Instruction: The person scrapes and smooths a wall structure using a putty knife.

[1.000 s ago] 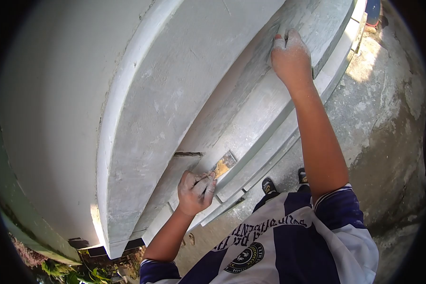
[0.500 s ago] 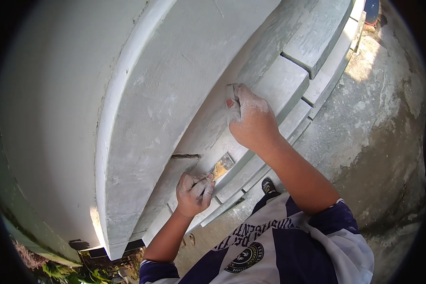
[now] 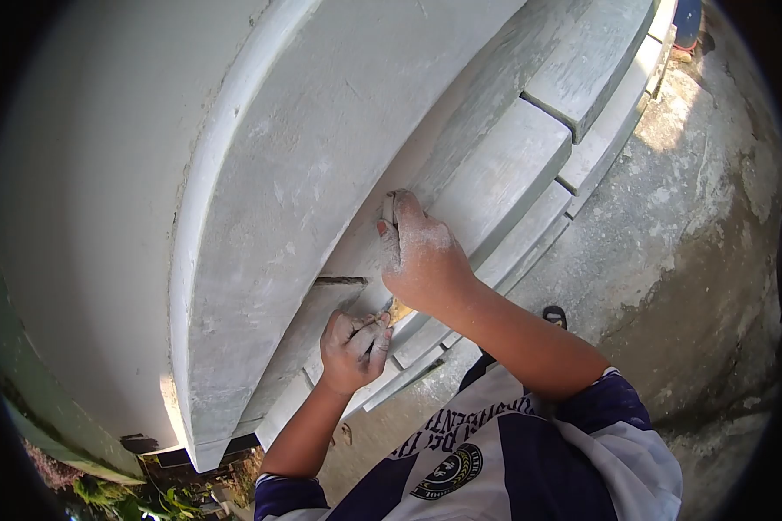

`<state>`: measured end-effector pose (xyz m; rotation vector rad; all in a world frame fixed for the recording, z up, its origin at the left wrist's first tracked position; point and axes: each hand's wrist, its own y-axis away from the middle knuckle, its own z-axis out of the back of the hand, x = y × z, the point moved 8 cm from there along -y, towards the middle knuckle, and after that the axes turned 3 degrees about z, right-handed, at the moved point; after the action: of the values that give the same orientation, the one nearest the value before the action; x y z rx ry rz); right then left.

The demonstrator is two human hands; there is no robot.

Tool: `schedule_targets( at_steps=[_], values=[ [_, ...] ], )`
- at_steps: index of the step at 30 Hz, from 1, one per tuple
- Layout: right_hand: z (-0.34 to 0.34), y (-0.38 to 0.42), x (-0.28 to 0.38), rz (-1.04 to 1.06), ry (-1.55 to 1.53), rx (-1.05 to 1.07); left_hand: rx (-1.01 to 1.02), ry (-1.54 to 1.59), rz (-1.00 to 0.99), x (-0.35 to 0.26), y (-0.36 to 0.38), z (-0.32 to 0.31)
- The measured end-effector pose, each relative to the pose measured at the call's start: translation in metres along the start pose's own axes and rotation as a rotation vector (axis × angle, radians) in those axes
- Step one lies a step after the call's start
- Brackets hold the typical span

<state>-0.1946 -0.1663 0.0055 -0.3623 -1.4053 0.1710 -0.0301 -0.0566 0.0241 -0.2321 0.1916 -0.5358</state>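
Powder covers the fingers of both hands. My right hand (image 3: 426,256) pinches a small flat grey piece (image 3: 389,208) against the recessed surface below the large curved grey slab (image 3: 304,148). Lower and to the left, my left hand (image 3: 354,352) is closed around the edge of a small flat plate with a yellowish patch (image 3: 399,311), which is now mostly hidden behind my right hand and wrist. A dark gap (image 3: 341,280) runs across the recessed surface between the two hands.
Stepped grey blocks (image 3: 521,165) curve along the right of the slab. Rough concrete ground (image 3: 617,260) lies beyond them. A sandalled foot (image 3: 554,316) shows near my right forearm. Plants (image 3: 104,493) grow at the lower left, and a blue object (image 3: 687,22) stands at the top right.
My right hand has moved down and left with the small piece, closer to my left hand. My left hand has barely moved. The foot now shows farther right.
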Motion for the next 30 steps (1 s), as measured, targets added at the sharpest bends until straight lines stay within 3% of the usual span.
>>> schedule_targets(
  at_steps=[2, 5, 11, 14, 17, 21, 24, 26, 30],
  values=[
    [-0.002, 0.003, -0.001, 0.007, 0.026, 0.057, -0.011, 0.008, 0.004, 0.001, 0.002, -0.002],
    [0.034, -0.022, -0.011, -0.003, 0.047, -0.078, -0.013, -0.003, -0.002, 0.001, 0.002, -0.002],
    [0.139, -0.093, -0.064, -0.192, 0.252, -0.505, -0.025, -0.009, 0.001, -0.001, 0.001, -0.001],
    [0.156, -0.108, -0.069, -0.218, 0.27, -0.522, -0.035, -0.004, -0.005, 0.001, 0.003, -0.001],
    [0.119, -0.085, -0.041, -0.239, 0.226, -0.338, -0.035, 0.004, -0.013, 0.001, 0.004, -0.001],
    [0.047, -0.028, -0.013, -0.114, 0.083, -0.048, -0.021, -0.001, -0.017, 0.001, 0.002, -0.002],
    [0.062, -0.036, -0.031, -0.196, 0.018, 0.009, -0.023, 0.01, -0.011, 0.001, 0.002, -0.003],
    [0.098, -0.057, -0.044, -0.357, 0.019, -0.079, -0.011, -0.004, -0.002, 0.001, 0.002, -0.002],
    [0.14, -0.093, -0.073, -0.349, 0.266, -0.249, -0.014, -0.002, -0.004, 0.002, 0.003, -0.002]
  ],
)
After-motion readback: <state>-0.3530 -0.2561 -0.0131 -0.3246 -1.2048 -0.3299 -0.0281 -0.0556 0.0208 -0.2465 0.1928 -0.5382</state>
